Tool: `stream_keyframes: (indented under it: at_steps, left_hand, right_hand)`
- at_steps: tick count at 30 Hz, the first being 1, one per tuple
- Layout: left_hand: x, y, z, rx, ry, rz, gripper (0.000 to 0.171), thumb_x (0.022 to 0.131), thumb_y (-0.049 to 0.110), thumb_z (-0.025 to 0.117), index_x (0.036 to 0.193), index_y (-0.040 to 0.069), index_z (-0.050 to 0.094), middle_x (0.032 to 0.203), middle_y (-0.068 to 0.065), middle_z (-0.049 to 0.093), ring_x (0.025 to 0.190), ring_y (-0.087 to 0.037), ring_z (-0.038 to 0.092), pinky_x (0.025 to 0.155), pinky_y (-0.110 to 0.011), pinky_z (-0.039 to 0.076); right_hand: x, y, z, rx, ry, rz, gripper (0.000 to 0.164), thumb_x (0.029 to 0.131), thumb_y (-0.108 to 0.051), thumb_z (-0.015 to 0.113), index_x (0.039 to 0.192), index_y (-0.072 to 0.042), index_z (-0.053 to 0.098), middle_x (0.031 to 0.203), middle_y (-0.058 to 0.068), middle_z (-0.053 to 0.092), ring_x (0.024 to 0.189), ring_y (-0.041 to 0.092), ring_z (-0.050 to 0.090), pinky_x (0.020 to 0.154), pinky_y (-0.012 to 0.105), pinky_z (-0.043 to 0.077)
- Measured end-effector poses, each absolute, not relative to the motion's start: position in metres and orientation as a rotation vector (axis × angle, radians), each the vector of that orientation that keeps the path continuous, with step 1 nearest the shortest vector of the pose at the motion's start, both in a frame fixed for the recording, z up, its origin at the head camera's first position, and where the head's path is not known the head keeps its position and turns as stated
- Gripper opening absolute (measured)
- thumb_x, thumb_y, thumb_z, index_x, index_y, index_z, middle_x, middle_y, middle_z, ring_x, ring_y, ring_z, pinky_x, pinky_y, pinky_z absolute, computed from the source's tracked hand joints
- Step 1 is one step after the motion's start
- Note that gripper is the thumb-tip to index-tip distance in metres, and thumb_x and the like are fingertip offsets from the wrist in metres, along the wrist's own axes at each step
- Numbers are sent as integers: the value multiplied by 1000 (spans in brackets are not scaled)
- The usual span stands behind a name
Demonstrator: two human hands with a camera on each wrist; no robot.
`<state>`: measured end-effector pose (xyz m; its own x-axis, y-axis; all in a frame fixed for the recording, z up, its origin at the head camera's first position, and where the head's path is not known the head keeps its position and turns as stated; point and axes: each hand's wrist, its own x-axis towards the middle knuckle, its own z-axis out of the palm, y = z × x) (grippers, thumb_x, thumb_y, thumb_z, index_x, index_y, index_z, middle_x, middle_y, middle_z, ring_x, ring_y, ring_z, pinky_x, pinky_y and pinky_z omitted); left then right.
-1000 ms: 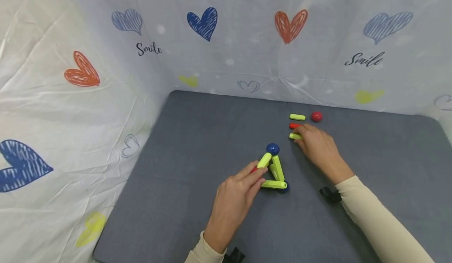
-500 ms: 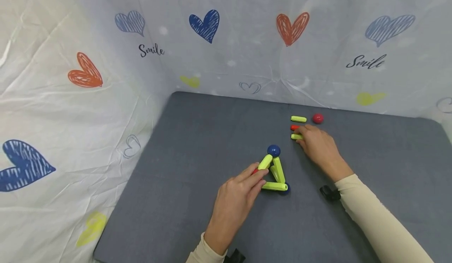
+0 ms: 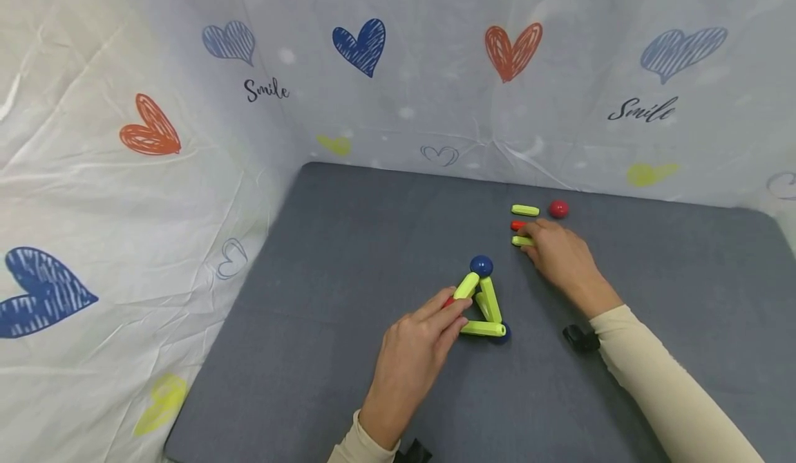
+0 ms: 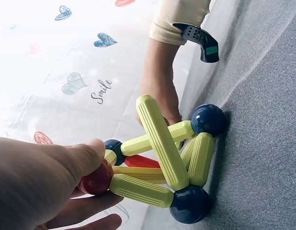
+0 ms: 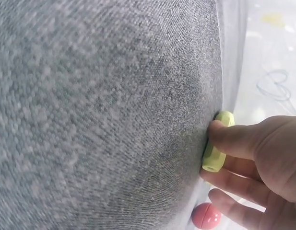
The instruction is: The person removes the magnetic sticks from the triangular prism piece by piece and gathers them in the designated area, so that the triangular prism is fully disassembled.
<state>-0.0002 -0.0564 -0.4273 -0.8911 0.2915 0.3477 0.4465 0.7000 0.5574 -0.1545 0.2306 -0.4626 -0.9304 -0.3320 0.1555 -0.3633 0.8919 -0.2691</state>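
So we've got the grey table (image 3: 354, 256) under everything, and the landmark we'd use is the stick-and-ball frame (image 3: 491, 300). Biggest pieces next: the left hand (image 3: 413, 356) is right at the frame, on its left side, and its grip is pinching the frame's red corner ball (image 4: 96, 181). The right hand (image 3: 562, 259) is beyond the frame and off to its right, so the left is clearly the nearer one.

Down to the sticks: the right grip has thumb and fingers closed on a yellow-green stick (image 3: 522, 241), which sits past the frame's far corner and a bit to its right. We can't tell if it's touching the table. Its long axis runs side to side, roughly in line with the frame's near-side stick (image 3: 481, 328), and in our view that's the relation that matters: the frame lies back toward us and slightly left of that stick. Farther beyond the frame are a red stick (image 3: 518, 225), then a second yellow-green one (image 3: 525, 210).

Smallest stuff: the frame's far blue ball (image 3: 481, 266) is its closest visible corner to the right grip, and a loose red ball (image 3: 558, 209) sits well beyond the frame on its right.
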Motion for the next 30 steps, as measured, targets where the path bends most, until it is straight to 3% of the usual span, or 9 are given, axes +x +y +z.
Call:
stream_keyframes:
  at_steps: [8,15,24,30]
  left_hand:
    - [-1,-57,-429,-603,-2671,-942,35,99,25,77,134,23,75,143,1,67,108,-11,75,81,-25,61]
    - [0,-56,-428,-599,-2668,-952,35,99,24,78,133,23,76,142,0,68,109,-11,74,81,-26,62]
    - [0,-56,-427,-600,-2677,-935,34,99,25,77,133,23,76,143,-1,67,108,-12,75,82,-26,62]
    - [-1,-56,-427,-594,-2672,-936,34,99,26,77,133,24,76,143,0,68,106,-12,75,80,-28,62]
  right_hand:
    - [-153,231,-462,551,-2956,432,25,94,-7,80,117,-1,73,104,17,69,82,39,68,74,60,55]
    - [-144,228,-454,535,-2918,410,28,93,-13,83,117,-2,74,109,16,71,91,38,68,80,59,54]
    - [-98,210,-414,571,-2840,472,27,97,-23,80,119,-7,76,111,12,74,91,31,71,74,54,58]
    - [-60,197,-394,675,-2737,571,25,96,-26,80,117,-14,78,109,2,77,93,21,74,71,47,60]
